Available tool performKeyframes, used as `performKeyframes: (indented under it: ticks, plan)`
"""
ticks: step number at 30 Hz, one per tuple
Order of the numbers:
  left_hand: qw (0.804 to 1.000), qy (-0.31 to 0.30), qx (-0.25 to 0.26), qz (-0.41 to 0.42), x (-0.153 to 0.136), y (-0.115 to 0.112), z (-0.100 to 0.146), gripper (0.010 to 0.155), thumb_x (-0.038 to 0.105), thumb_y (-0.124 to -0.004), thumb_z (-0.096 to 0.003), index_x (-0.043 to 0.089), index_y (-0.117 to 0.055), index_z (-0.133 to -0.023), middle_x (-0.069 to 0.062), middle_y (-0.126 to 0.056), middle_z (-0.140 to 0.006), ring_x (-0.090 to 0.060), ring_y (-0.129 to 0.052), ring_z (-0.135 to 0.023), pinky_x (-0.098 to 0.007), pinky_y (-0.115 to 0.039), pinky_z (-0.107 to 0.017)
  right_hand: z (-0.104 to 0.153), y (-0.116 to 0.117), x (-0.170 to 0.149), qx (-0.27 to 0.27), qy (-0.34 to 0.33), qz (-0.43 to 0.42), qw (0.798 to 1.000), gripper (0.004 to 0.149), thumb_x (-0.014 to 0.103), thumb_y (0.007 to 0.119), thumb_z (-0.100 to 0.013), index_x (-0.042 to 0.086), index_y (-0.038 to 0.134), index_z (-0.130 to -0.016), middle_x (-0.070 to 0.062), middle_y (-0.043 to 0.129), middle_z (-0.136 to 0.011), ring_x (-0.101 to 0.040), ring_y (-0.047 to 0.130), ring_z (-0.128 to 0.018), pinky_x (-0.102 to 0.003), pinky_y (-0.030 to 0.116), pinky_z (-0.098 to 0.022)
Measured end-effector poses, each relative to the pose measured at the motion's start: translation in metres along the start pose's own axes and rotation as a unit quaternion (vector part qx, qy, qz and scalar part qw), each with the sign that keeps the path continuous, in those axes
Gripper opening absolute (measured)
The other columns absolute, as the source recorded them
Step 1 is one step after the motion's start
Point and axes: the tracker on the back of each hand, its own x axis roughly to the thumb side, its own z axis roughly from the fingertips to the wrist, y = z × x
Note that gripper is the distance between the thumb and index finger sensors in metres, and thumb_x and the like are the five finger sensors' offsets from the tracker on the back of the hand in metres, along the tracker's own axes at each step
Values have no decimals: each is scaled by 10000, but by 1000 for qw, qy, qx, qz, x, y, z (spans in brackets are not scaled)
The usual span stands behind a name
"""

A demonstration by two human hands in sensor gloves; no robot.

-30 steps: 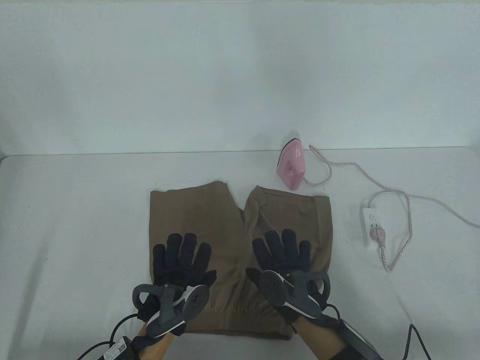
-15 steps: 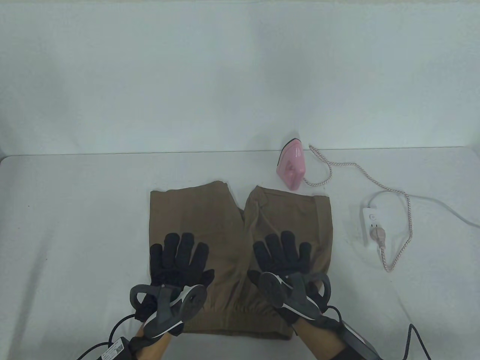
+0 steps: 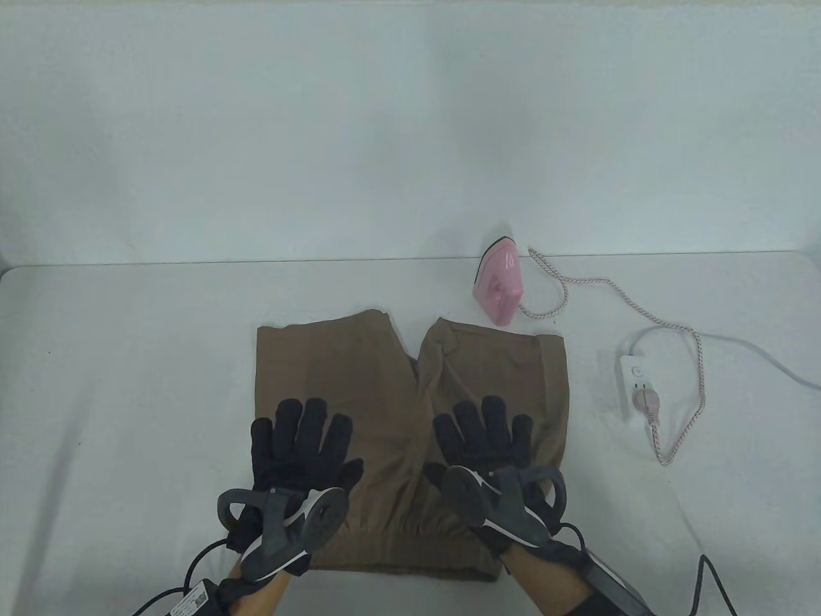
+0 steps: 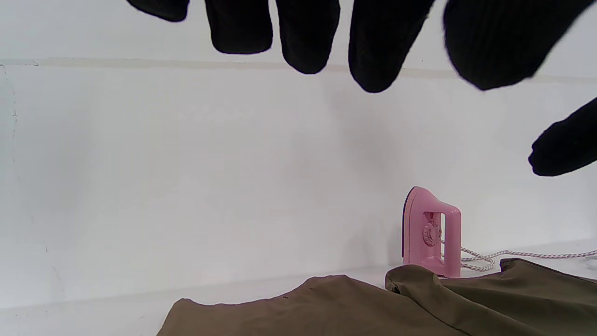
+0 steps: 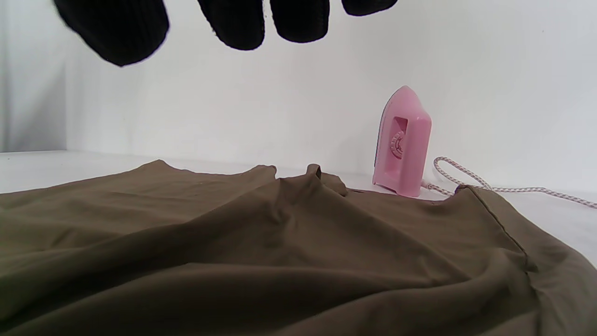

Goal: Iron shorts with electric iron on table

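Brown shorts (image 3: 385,378) lie flat on the white table, waistband nearest me and legs pointing away. My left hand (image 3: 301,439) is open with fingers spread over the left half, its little finger at the shorts' left edge. My right hand (image 3: 484,433) is open and flat over the creased right half. Neither holds anything. The pink iron (image 3: 498,289) stands upright on its heel beyond the right leg, out of both hands. It also shows in the left wrist view (image 4: 431,233) and the right wrist view (image 5: 402,142), behind the shorts (image 5: 280,256).
A white power strip (image 3: 635,385) lies right of the shorts with the iron's plug (image 3: 646,403) in it. The braided cord (image 3: 696,359) loops from the iron to the strip. A white wall rises behind the table's far edge.
My left hand has slid a little to the left across the shorts, toward their left edge. My right hand has barely moved. The iron has not moved.
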Motion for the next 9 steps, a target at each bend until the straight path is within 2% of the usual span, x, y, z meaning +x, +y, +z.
performKeyframes:
  ticks: [9]
  plan:
    - [1000, 0, -1, 5, -1, 0, 0, 660, 621, -746, -483, 351, -623, -1072, -40, -507, -1202, -420, -498, -1103, -661, -413, -773, 0, 0, 0, 2, 0, 2, 1000, 698, 673, 704, -504, 357, 552, -1108, 0, 533, -1200, -433, 438, -1123, -704, 409, -741]
